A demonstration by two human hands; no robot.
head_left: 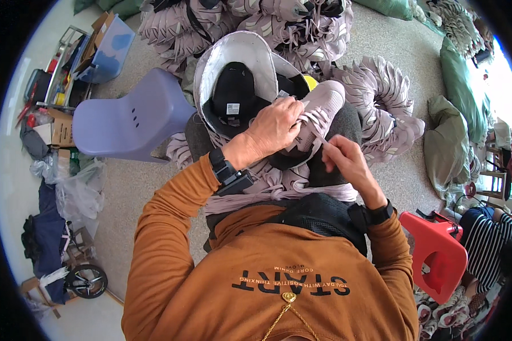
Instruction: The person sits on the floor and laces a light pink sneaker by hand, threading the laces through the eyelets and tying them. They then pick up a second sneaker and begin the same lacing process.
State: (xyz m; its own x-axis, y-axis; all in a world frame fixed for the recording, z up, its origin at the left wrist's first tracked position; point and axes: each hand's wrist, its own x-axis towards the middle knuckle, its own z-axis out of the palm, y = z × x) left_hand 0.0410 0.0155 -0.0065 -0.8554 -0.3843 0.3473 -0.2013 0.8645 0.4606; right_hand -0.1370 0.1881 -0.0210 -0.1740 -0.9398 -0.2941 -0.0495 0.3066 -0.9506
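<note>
A pale pink sneaker [329,98] rests over my lap with its toe pointing up and to the right. My left hand [276,125] is closed at the sneaker's left side, its fingertips at the lacing. Between the thumb and finger of my right hand [347,162] is a flat pink shoelace [316,132], pinched just right of the shoe. A bundle of pink shoelaces [279,196] lies across my thighs. Just beyond my left hand stands a white-lined container [261,57] holding black pieces with white labels [233,85].
Stacked pink shoes [190,28] fill the far side, and a curved row of them [375,85] lies to the right. A purple chair [128,116] stands left, a red stool [435,256] right. Green sacks [463,85] line the right; another person in stripes [489,241] sits there.
</note>
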